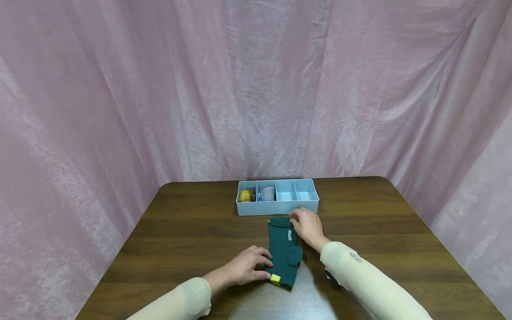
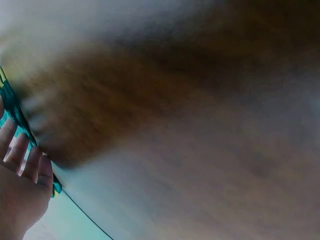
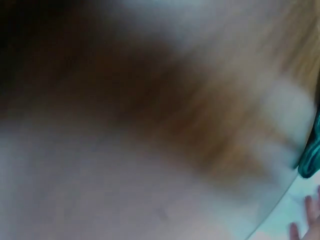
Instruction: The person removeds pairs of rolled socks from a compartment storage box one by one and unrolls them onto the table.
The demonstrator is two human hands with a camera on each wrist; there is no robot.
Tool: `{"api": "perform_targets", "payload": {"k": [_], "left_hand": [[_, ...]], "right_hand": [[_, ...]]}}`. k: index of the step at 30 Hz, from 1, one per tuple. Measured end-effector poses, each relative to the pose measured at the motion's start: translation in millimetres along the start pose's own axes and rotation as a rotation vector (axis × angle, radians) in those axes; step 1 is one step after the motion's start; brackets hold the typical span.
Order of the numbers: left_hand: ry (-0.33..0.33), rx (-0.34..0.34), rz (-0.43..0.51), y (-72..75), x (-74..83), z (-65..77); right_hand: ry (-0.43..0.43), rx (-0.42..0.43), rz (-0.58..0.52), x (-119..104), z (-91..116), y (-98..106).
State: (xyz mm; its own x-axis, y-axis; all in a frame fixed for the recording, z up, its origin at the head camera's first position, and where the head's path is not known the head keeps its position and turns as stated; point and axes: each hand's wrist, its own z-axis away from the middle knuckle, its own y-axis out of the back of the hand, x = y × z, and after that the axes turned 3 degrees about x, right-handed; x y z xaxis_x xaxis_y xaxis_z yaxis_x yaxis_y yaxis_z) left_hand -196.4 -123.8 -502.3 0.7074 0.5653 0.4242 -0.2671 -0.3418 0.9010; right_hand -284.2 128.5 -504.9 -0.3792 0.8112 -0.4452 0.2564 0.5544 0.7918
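Dark green socks (image 1: pixel 283 253) lie flat on the wooden table, cuff end away from me, with white "COTTON" lettering and a small yellow patch at the near end. My left hand (image 1: pixel 249 265) is at their near left edge, fingertips and thumb touching beside the yellow patch. The left wrist view shows its fingers (image 2: pixel 33 164) loosely spread along the green fabric. At the far right corner, by the cuff, my right hand (image 1: pixel 307 224) rests its fingertips on the edge. Only a few blurred right fingers (image 3: pixel 310 212) show in the right wrist view, below the green fabric.
A light blue box (image 1: pixel 278 208) with compartments stands behind the socks near the far table edge. Its left compartments hold a yellow checked roll (image 1: pixel 245 195) and a grey roll (image 1: pixel 268 194). Pink curtains (image 1: pixel 256 89) hang behind the table (image 1: pixel 192 240).
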Motion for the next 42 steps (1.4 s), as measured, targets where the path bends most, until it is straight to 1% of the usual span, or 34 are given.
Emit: {"api": "perform_targets", "payload": {"k": [2, 4, 7, 10, 15, 17, 19, 20, 21, 22, 24, 26, 27, 28, 30, 33, 36, 38, 40, 42], "left_hand": [[-0.002, 0.000, 0.003, 0.0, -0.5, -0.3], [-0.008, 0.004, 0.002, 0.0, -1.3, -0.2], [-0.017, 0.004, -0.001, 0.1, -1.8, 0.3], [-0.038, 0.004, -0.007, -0.1, -1.3, 0.9], [-0.058, 0.009, -0.012, -0.8, -0.3, 1.2], [-0.064, 0.010, -0.018, -0.9, -0.4, 1.3], [-0.067, 0.006, -0.021, -1.4, -0.6, 1.6], [-0.066, 0.002, -0.020, -1.5, -0.6, 1.7], [-0.065, -0.001, -0.019, -1.5, -0.5, 1.9], [-0.065, -0.003, -0.019, -1.6, -0.6, 1.9], [-0.062, -0.005, -0.015, -1.3, -0.3, 1.9], [-0.063, -0.005, -0.019, -0.5, -0.2, 1.7], [-0.061, -0.005, -0.020, -0.2, -0.3, 1.7], [-0.059, -0.006, -0.022, 0.1, -0.3, 1.6], [-0.057, -0.007, -0.024, 0.6, -0.3, 1.6], [-0.055, -0.008, -0.026, 0.5, -0.1, 2.0], [-0.057, -0.008, -0.026, 0.8, 0.3, 2.3], [-0.054, -0.014, -0.023, 1.2, 0.4, 2.6], [-0.062, -0.018, -0.022, 1.7, 0.2, 3.1], [-0.062, -0.028, -0.014, 2.2, -0.1, 3.6]], "right_hand": [[0.067, -0.010, -0.005, 1, -1, 2], [0.107, -0.075, -0.020, 0, -2, 4], [0.104, -0.186, -0.013, 0, -4, 5], [0.076, -0.223, 0.004, -1, -4, 4], [0.024, -0.155, 0.034, 2, -7, 3], [-0.005, -0.112, 0.060, 4, -7, 3], [0.002, -0.057, 0.102, 6, -7, 3], [0.036, -0.028, 0.121, 7, -6, 3], [0.092, -0.004, 0.137, 8, -6, 4], [0.165, 0.016, 0.149, 9, -7, 4], [0.344, 0.033, 0.162, 9, -7, 5], [0.505, 0.002, 0.155, 9, -8, 7], [0.557, -0.033, 0.151, 9, -8, 8], [0.585, -0.069, 0.150, 8, -8, 9], [0.579, -0.153, 0.156, 8, -8, 10], [0.484, -0.274, 0.168, 10, -7, 11], [0.396, -0.356, 0.173, 12, -6, 12], [0.352, -0.387, 0.154, 13, -6, 12], [0.310, -0.401, 0.132, 14, -6, 13], [0.279, -0.385, 0.107, 15, -6, 15]]}}
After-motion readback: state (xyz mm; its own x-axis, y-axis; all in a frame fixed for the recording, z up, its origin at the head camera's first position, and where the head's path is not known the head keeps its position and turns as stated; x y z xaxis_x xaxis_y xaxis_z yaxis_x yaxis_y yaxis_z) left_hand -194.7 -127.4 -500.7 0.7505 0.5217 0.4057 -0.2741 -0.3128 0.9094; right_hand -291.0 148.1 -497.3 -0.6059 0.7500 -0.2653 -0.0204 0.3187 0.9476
